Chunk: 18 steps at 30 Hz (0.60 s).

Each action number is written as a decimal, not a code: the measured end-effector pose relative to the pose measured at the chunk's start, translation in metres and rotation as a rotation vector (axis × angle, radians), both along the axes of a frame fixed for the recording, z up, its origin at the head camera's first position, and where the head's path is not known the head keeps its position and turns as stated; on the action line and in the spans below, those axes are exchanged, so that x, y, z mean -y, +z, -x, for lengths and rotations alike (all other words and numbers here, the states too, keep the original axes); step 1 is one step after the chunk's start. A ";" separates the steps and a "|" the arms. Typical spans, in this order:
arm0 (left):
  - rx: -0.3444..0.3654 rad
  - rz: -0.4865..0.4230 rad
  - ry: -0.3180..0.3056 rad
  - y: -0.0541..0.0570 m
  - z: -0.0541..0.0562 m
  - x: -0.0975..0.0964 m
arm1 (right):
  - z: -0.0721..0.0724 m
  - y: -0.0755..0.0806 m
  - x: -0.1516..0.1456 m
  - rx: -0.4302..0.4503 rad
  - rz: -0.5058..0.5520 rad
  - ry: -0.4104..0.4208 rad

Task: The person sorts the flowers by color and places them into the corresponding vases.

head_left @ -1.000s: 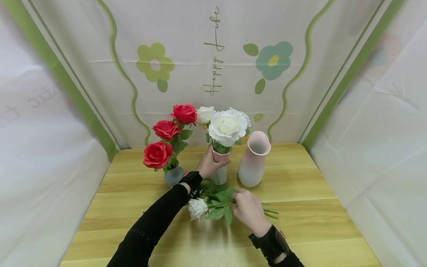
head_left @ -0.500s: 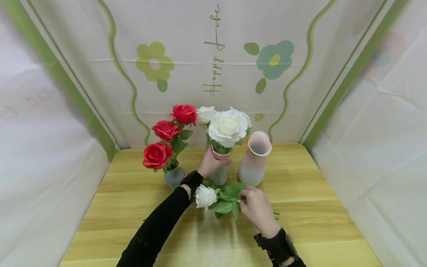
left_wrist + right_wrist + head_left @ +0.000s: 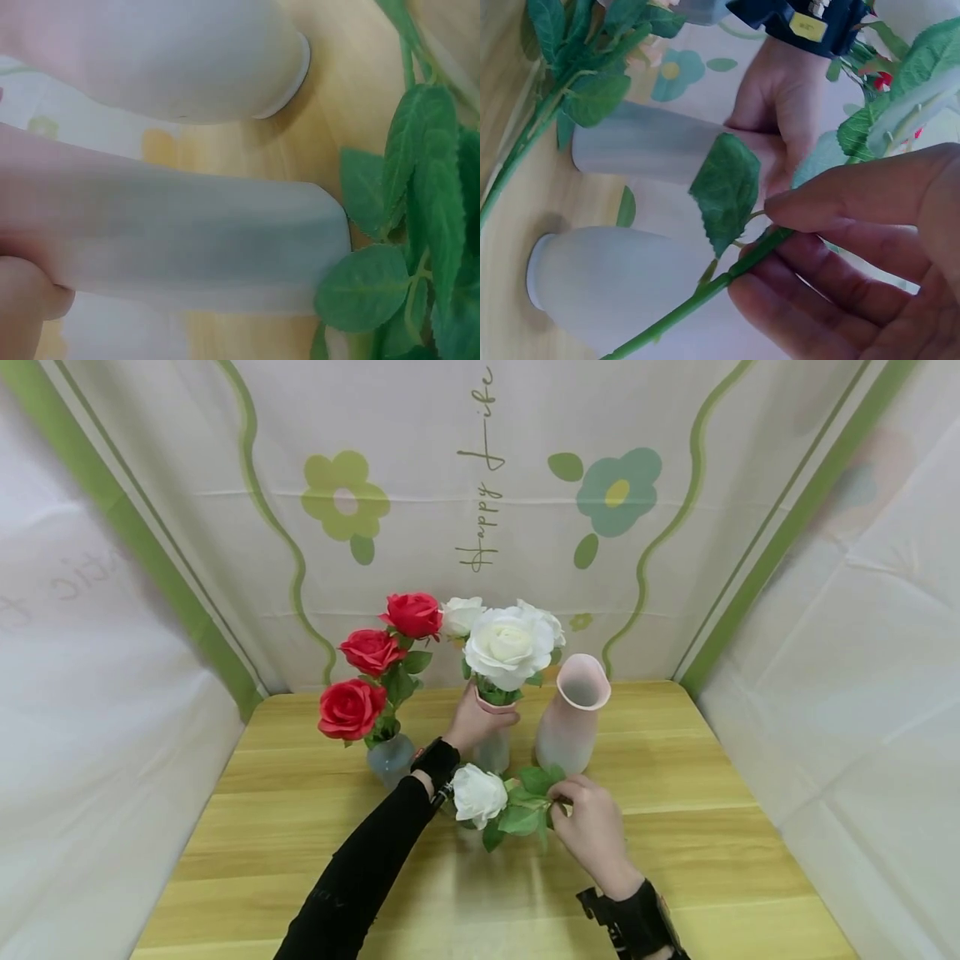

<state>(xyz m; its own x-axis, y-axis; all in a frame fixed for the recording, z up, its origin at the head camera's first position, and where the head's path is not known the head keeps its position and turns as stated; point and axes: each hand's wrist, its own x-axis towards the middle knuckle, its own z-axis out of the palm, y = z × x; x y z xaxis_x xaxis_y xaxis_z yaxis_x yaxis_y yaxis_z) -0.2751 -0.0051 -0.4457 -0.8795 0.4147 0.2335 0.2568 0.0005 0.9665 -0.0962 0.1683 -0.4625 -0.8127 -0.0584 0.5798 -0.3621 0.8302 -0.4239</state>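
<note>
My left hand (image 3: 474, 720) grips the pink rim and upper part of the slim pink-to-white vase (image 3: 492, 752), its thumb across the front. White roses (image 3: 508, 647) stand in that vase. In front of it, my right hand (image 3: 592, 831) pinches the green stem (image 3: 679, 311) of a single white rose (image 3: 478, 795) between thumb and fingers. The bloom points left, over the table near the left wrist. Another leafy stem (image 3: 517, 154) lies on the table by the slim vase's foot; its flower is hard to make out.
Right of the slim vase stands a wider pink-to-white vase (image 3: 567, 735) with nothing showing in its mouth. To the left, a blue-grey vase (image 3: 390, 760) holds red roses (image 3: 352, 708). A printed cloth (image 3: 420, 527) hangs behind the wooden table (image 3: 697, 843).
My right hand has lifted the white rose off the table and moved it right and slightly up in the view, away from the other stem. My left hand stays on the slim vase.
</note>
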 end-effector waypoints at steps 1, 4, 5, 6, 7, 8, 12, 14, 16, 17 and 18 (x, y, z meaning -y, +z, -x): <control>0.002 -0.002 0.002 -0.001 0.001 0.000 | 0.001 0.001 -0.001 -0.016 0.009 0.002; -0.019 -0.020 0.005 -0.004 0.003 -0.001 | 0.004 0.006 -0.006 -0.064 0.056 0.009; -0.031 -0.030 -0.002 -0.005 0.004 -0.001 | 0.005 0.008 -0.008 -0.075 0.079 0.014; -0.033 -0.050 -0.014 -0.006 0.004 -0.001 | 0.006 0.010 -0.010 -0.082 0.107 0.020; -0.040 -0.058 -0.023 -0.007 0.005 -0.001 | 0.006 0.011 -0.011 -0.083 0.147 0.030; -0.045 -0.068 -0.031 -0.008 0.005 -0.001 | 0.006 0.013 -0.013 -0.082 0.190 0.044; -0.048 -0.065 -0.035 -0.012 0.006 -0.001 | 0.006 0.017 -0.018 -0.092 0.342 0.086; -0.049 -0.043 -0.021 -0.012 0.006 0.000 | 0.006 0.018 -0.020 -0.111 0.385 0.096; -0.047 -0.043 -0.018 -0.012 0.005 0.000 | 0.007 0.021 -0.021 -0.127 0.439 0.106; -0.040 -0.047 -0.020 -0.012 0.005 0.000 | 0.006 0.023 -0.020 -0.129 0.478 0.113; -0.036 -0.055 -0.021 -0.012 0.005 0.000 | 0.006 0.026 -0.019 -0.127 0.517 0.119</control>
<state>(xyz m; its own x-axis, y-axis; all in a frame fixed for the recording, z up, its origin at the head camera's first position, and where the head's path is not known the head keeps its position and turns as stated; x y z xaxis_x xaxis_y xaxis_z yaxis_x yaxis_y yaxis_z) -0.2805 -0.0048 -0.4576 -0.8611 0.4191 0.2877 0.2908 -0.0581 0.9550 -0.1017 0.1875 -0.4362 -0.7398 0.1728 0.6503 -0.5156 0.4753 -0.7129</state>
